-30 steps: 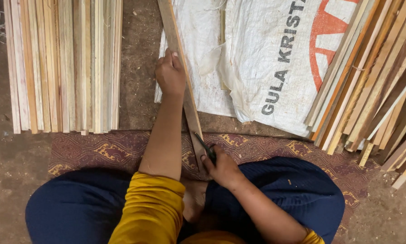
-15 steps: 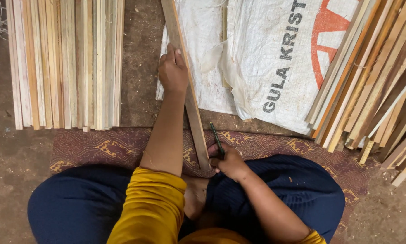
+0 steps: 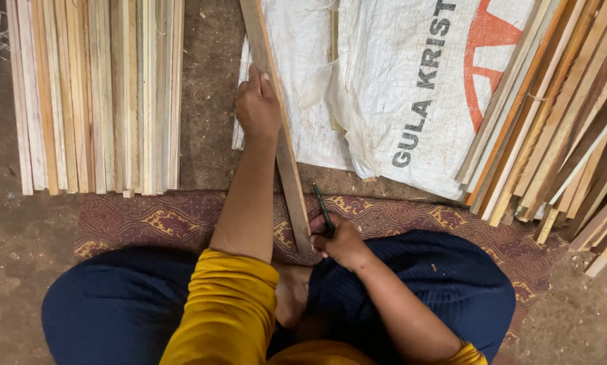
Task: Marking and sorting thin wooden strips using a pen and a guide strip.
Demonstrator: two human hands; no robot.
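Observation:
I sit cross-legged on a patterned maroon mat [image 3: 148, 220]. A long thin wooden strip [image 3: 279, 132] runs from my lap up past the top of the head view. My left hand [image 3: 257, 105] grips this strip partway up, arm stretched out. My right hand [image 3: 340, 238] rests beside the strip's near end and holds a thin dark pointed tool [image 3: 322, 207], like a small knife or pen, its tip pointing away from me just right of the strip.
A neat row of pale wooden strips [image 3: 94, 94] lies on the dirt floor at left. A white woven sack [image 3: 398, 88] is spread at centre right. A fanned pile of mixed brown and pale strips [image 3: 560, 128] lies at right.
My right hand has shifted slightly right, off the strip's near end, so the dark tool now shows clear of the wood. My left hand keeps its grip in the same place.

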